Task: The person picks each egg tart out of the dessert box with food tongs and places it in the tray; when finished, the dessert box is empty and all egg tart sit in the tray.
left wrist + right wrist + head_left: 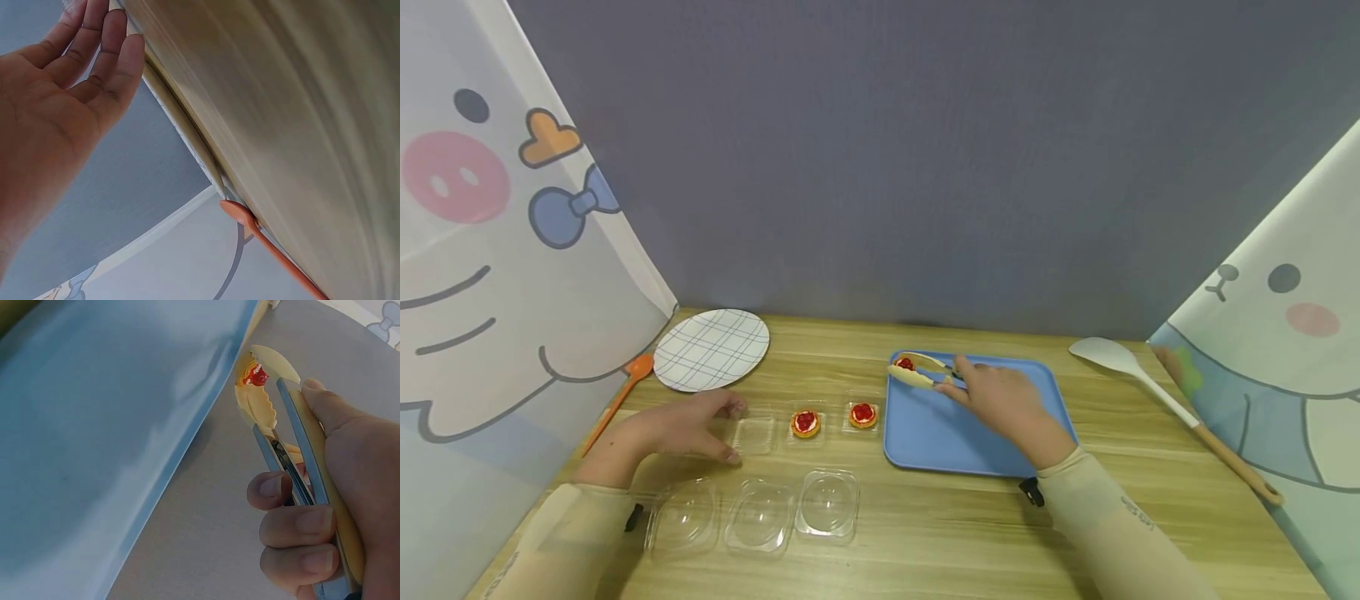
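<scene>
My right hand (1000, 400) grips a pair of cream-tipped tongs (319, 462) over the blue tray (955, 433). Between the tong tips, at the tray's back left corner, is a small red-topped tart (906, 364); whether the tips press on it I cannot tell. My left hand (688, 425) has its fingers (125, 62) loosely bent, beside an empty clear plastic container (754, 435); contact with it is unclear. To the right of that container, two more red-topped tarts, one tart (806, 423) and another tart (862, 414), sit in clear containers.
Three clear domed lids (827, 502) lie along the front. A checked plate (711, 350) and an orange spoon (617, 404) are at the left. On the right lies a white, wooden-handled turner (1172, 404). A grey panel (865, 167) stands behind the wooden table (940, 533).
</scene>
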